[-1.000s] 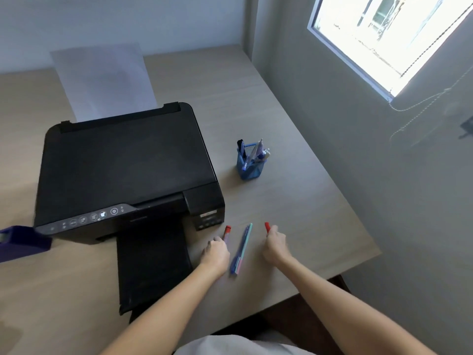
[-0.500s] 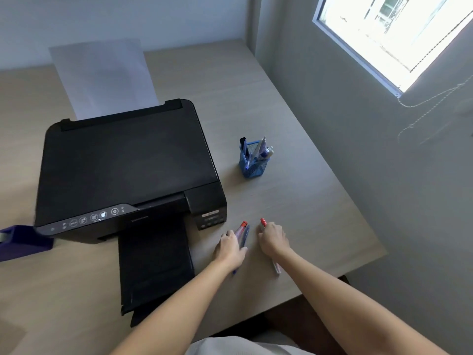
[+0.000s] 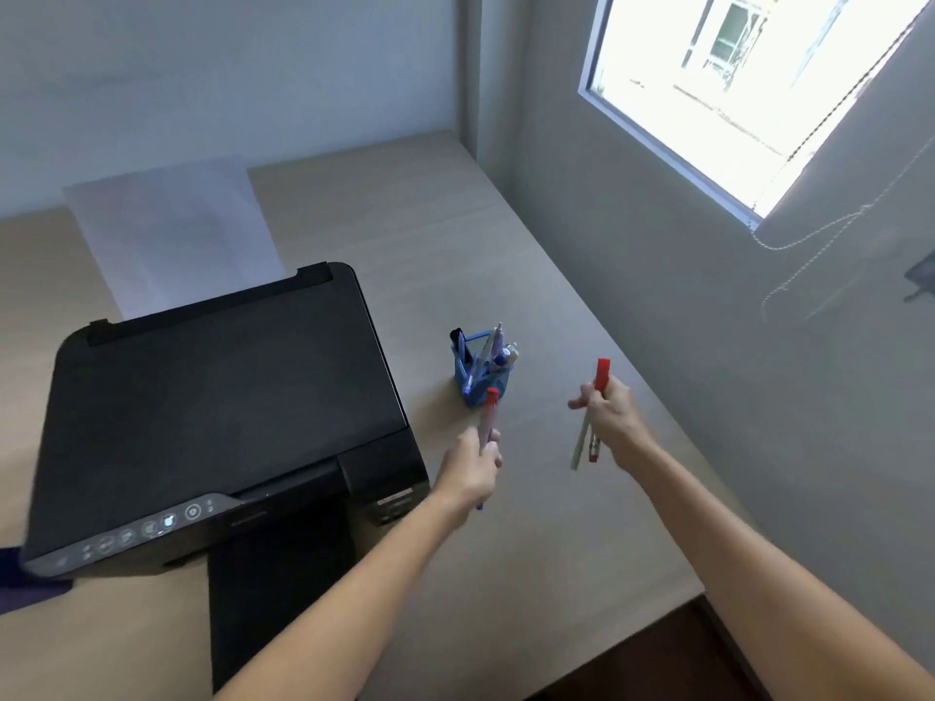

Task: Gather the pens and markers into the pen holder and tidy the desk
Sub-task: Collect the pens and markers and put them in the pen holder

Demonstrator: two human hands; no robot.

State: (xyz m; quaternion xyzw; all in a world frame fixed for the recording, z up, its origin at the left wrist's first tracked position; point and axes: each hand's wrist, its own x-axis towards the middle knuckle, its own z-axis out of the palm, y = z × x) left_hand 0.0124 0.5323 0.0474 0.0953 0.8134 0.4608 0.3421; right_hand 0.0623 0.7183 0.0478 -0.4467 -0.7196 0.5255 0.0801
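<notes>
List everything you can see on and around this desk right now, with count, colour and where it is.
Desk: one, light wood, fills the lower view.
Printer: one, black, left half of the desk, output tray out toward the person.
Paper: white, standing in the printer's rear feed; count unclear.
Pen holder: one, blue mesh, right of the printer, already holding several pens.
Purple object: one, at the left edge, mostly cut off.
Window: one, bright, in the right wall, with a bead cord hanging below.
Left hand: gripping red-capped pen, lifted just in front of the holder; a second pen may be behind it.
Right hand: gripping red-capped markers, apparently two, lifted right of the holder.
</notes>
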